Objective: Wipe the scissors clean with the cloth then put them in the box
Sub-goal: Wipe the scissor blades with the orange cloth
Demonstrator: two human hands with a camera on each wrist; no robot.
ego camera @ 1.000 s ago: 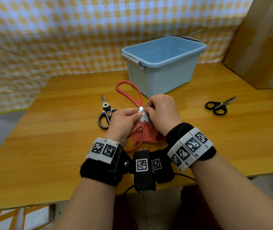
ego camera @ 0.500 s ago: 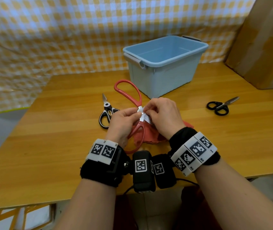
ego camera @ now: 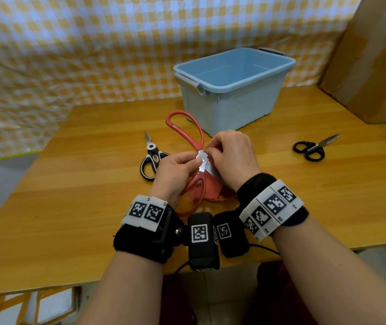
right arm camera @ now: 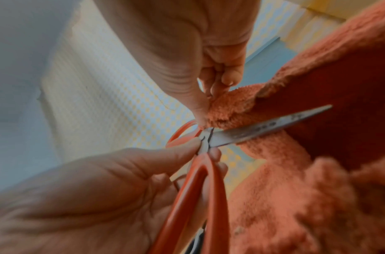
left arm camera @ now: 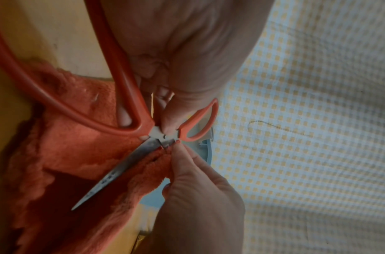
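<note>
Red-handled scissors (ego camera: pixel 200 134) are held over the table's middle, handles spread wide and one loop pointing at the blue box (ego camera: pixel 241 109). My left hand (ego camera: pixel 193 161) pinches them at the metal pivot. My right hand (ego camera: pixel 212 152) pinches an orange-red fluffy cloth (ego camera: pixel 213 191) against a blade beside the pivot. In the left wrist view the bare blade (left arm camera: pixel 122 165) runs down across the cloth (left arm camera: pixel 78 146). The right wrist view shows the blade (right arm camera: pixel 263 128) lying between folds of cloth (right arm camera: pixel 284 189). The box is open and looks empty.
Black-and-white kitchen shears (ego camera: pixel 150 158) lie on the wooden table (ego camera: pixel 81 195) left of my hands. Small black scissors (ego camera: pixel 311 148) lie to the right. A cardboard sheet (ego camera: pixel 375 55) leans at the far right. A checked cloth hangs behind the table.
Hardly anything: my right fingers shift slightly on the cloth at the pivot, while my left hand keeps the scissors in the same place.
</note>
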